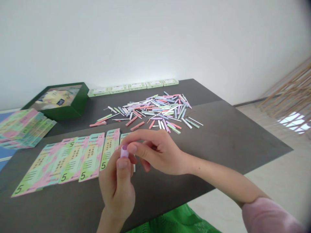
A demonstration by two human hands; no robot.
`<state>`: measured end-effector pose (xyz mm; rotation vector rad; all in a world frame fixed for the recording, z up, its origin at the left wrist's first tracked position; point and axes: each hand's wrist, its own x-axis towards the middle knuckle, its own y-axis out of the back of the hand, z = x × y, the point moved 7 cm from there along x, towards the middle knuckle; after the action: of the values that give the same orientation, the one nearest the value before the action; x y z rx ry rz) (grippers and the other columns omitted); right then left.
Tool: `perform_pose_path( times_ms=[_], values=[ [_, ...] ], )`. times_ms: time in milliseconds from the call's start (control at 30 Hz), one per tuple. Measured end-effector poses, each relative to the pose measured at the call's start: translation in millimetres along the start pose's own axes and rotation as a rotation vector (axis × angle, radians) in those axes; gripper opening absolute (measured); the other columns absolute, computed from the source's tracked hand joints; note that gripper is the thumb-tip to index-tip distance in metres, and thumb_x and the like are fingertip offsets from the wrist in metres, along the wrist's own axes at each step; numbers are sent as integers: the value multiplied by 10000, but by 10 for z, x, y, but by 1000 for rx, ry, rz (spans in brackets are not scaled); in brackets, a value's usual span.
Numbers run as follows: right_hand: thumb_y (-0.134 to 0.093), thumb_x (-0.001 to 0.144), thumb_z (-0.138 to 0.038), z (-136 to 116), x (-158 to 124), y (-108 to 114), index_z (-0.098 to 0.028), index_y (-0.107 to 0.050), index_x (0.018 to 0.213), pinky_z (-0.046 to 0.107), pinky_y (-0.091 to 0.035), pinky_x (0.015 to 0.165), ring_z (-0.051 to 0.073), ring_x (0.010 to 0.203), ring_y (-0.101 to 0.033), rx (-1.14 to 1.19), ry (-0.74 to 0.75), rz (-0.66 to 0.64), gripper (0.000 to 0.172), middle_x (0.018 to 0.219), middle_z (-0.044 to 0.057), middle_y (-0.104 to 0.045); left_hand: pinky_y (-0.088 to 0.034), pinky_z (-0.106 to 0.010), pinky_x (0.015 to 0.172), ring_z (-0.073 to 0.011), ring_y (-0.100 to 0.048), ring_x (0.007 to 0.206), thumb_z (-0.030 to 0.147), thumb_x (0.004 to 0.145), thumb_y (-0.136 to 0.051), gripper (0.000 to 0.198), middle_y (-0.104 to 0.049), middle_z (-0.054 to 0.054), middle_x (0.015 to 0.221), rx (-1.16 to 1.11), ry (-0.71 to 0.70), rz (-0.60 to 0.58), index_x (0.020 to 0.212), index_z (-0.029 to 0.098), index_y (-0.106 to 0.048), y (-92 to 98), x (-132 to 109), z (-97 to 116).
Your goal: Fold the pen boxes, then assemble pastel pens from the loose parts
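Observation:
In front of me, my left hand is closed around a small lilac tube, its thumb pressed on the near side. The tube points up and away, and its lower part is hidden in the fingers. My right hand reaches over from the right, thumb and forefinger pinched at the tube's top end. Beyond the hands lies a loose pile of slim pastel sticks in lilac, red, green, blue and white. Printed pastel cards or flat packets, marked with a 5, lie in an overlapping row beside my left hand.
A green box holding plastic packets stands at the back left. Stacked printed packets sit at the left edge. Several small pale green boxes line the wall. The dark table's right edge slants away; wooden sticks stand beyond.

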<state>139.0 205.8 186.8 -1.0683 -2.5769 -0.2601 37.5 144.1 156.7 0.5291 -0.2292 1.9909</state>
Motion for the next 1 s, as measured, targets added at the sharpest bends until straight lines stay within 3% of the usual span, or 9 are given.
perform_pose_path(
  times_ms=[167,300,367,433,533,600,700,867,1000],
  values=[
    [-417,978,-263,-239,-18,0,-77,-673,1174,188,-327,479,52,474,-428,-607,250,9,372,651,14,-632,-215,-231,375,-74,-244,417,419,895,-571,421,-297,69,488,-276,150,-1,573,201,-410,-50,113,-11],
    [-394,996,-348,-326,11,117,-169,-663,1225,179,-366,545,62,521,-472,-677,229,94,396,662,-5,-647,-212,-193,332,-61,-212,347,482,928,-470,380,-275,84,429,-511,284,-166,673,211,-549,-196,231,58],
    [-392,992,-388,-363,56,207,-205,-681,1177,172,-402,582,58,553,-521,-641,211,148,389,764,4,-685,-306,-190,338,-71,-298,335,457,946,-427,367,-326,74,425,-595,363,-214,699,222,-563,-237,275,88],
    [-394,987,-408,-391,115,282,-211,-698,1108,167,-420,583,50,573,-554,-575,194,172,383,896,17,-707,-457,-213,409,-102,-477,393,402,958,-402,341,-444,47,452,-656,438,-216,713,233,-570,-242,310,87],
    [-439,966,-427,-446,188,376,-191,-709,1020,160,-427,542,40,549,-562,-433,181,200,363,928,13,-705,-607,-266,653,-153,-705,723,334,967,-388,299,-687,-13,694,-698,470,-137,767,247,-593,-181,367,62],
    [-473,946,-418,-482,207,440,-191,-712,982,157,-416,500,32,508,-547,-320,165,245,332,875,-4,-695,-618,-287,781,-168,-715,940,327,974,-385,283,-748,-26,922,-697,462,-96,802,253,-597,-143,396,54],
    [-511,913,-375,-511,201,491,-201,-715,949,142,-373,448,22,473,-536,-182,120,295,270,763,-34,-656,-609,-296,863,-171,-685,1073,297,977,-372,278,-740,-32,1097,-679,464,-72,797,252,-579,-117,427,67],
    [-528,899,-347,-603,210,470,-184,-688,868,130,-370,447,28,486,-551,-56,142,315,230,652,-57,-599,-612,-385,884,-229,-662,1134,284,960,-396,243,-731,-74,1117,-530,418,-68,782,238,-554,-108,497,192],
    [-464,940,-392,-658,250,567,-178,-657,886,167,-487,592,65,634,-631,181,201,468,293,795,-21,-676,-595,-431,914,-235,-671,1114,269,967,-383,249,-741,-79,1086,-516,425,-103,781,239,-546,-186,493,280]
  ],
)
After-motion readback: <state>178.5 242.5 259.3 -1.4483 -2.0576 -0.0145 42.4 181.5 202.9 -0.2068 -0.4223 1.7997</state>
